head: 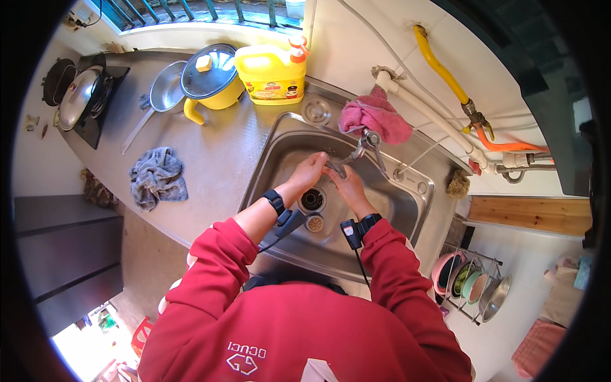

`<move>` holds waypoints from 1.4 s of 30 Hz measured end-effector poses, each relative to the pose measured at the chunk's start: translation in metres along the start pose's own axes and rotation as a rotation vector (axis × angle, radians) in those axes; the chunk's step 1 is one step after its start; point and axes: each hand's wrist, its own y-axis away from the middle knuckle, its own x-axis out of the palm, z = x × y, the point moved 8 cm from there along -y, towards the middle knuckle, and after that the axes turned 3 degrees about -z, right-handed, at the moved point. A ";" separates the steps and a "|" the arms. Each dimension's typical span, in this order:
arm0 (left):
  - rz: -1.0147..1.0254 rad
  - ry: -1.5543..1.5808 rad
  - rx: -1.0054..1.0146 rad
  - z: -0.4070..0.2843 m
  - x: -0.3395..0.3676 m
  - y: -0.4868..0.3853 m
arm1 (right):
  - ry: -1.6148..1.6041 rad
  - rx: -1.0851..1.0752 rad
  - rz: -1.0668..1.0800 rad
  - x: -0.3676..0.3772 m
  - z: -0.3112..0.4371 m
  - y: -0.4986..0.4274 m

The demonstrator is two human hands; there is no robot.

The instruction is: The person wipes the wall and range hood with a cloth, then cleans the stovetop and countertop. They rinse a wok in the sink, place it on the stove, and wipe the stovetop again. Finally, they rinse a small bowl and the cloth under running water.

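Over the stainless steel sink [396, 210], my left hand [308, 171] and my right hand [351, 188] meet just under the spout of the metal faucet [368, 142]. Between their fingers is a small grey object [338, 169], too blurred and covered to name. My left fingers are bent around its near end, and my right fingers close on its other side. Below the hands is the open drain hole [312, 199]. A round drain strainer [314, 222] lies beside it on the sink floor.
A pink cloth [374, 117] hangs behind the faucet. On the counter [215, 157] stand a yellow detergent jug [270, 76], a lidded yellow pot [217, 93] and a metal pan [168, 86]; a grey cloth [158, 177] lies nearer. A dish rack [470, 281] is at right.
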 end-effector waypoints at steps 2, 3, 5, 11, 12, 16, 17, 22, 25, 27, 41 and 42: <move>-0.146 -0.109 -0.035 0.012 -0.012 0.001 | 0.114 -0.107 -0.114 -0.004 0.014 0.001; -0.068 0.050 -0.199 0.030 -0.003 0.003 | 0.102 -0.183 -0.172 -0.004 0.023 0.003; 0.073 0.350 -0.489 0.061 0.019 0.010 | 0.096 -0.241 -0.269 0.000 0.038 0.011; 0.065 0.837 -0.408 0.063 0.031 -0.009 | -0.832 0.383 0.050 0.042 0.023 0.036; -0.007 0.813 -0.317 0.057 0.025 -0.011 | -0.849 0.235 0.051 0.040 0.035 0.031; -0.150 0.617 -0.256 0.043 0.028 -0.001 | -0.067 -0.090 -0.306 0.001 0.050 0.011; -0.178 0.540 -0.295 0.043 0.030 0.001 | -0.004 -0.075 -0.298 -0.003 0.047 0.003; -0.071 0.294 -0.098 0.030 0.031 -0.009 | 0.104 -0.089 -0.343 -0.004 0.054 0.016; 0.003 0.389 -0.144 0.040 0.027 -0.004 | -0.068 -0.192 -0.250 0.010 0.066 0.033; 0.056 0.531 -0.250 0.045 0.030 0.006 | 0.001 -0.162 -0.219 0.012 0.059 0.032; 0.179 -0.775 0.307 0.026 0.011 -0.019 | -0.225 -0.054 -0.031 -0.016 0.029 -0.002; 0.215 -0.468 0.293 0.029 0.018 -0.020 | -0.250 -0.063 0.035 -0.012 0.033 -0.001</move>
